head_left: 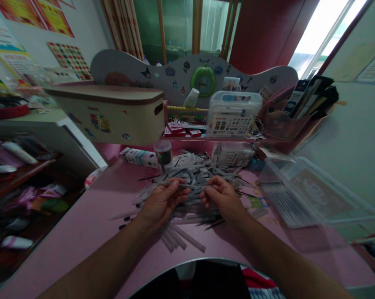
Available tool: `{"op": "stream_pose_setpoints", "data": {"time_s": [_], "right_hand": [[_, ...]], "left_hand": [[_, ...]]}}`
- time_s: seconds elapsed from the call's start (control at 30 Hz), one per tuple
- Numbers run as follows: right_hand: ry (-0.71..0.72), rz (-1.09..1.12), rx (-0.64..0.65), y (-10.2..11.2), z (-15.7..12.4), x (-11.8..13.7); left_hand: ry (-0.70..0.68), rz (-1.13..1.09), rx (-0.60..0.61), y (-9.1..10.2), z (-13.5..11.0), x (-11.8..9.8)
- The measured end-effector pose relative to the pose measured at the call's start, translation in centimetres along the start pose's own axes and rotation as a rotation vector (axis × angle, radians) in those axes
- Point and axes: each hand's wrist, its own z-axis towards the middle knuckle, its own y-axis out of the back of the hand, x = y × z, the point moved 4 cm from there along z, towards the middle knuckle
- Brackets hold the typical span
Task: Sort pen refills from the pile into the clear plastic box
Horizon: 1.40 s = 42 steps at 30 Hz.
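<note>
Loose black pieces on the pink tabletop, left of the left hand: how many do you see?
2. One black piece lies left of the left hand; the other black piece lies just nearer the person. More may be hidden under the pile of thin sticks.

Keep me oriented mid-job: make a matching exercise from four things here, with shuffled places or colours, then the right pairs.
Things:
1. Lidded bin
2. Slim tube
3. Clock
4. Open clear box

Places or colours:
A. Pinched in the left hand
B. On the right side of the desk
C. Cream with a brown lid
D. Green frame

Right pairs: 1-C, 2-A, 3-D, 4-B
</note>
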Motion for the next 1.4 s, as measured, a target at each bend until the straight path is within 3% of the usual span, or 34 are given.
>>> {"op": "stream_pose_setpoints", "data": {"time_s": [0.2,0.47,0.73,1.23,1.4], "right_hand": [[-0.020,0.080,0.048,-0.3,-0.1,-0.1],[0.016,-0.098,0.156,-0.9,-0.5,-0.2],[0.081,-0.261,0.152,-1.1,-0.9,0.0],[0.061,-0.229,0.166,-1.2,-0.8,-0.4],[0.162,-0.505,0.185,-1.2,-0.7,0.8]], "left_hand": [[-0.004,0.021,-0.002,0.0,0.0,0.1],[-0.019,0.127,-0.026,-0.1,-0.1,0.5],[-0.020,0.171,-0.037,-0.4,-0.3,0.4],[-0.091,0.187,-0.005,-0.2,-0.3,1.4],[-0.061,0.268,0.064,-0.8,-1.2,1.7]]}}
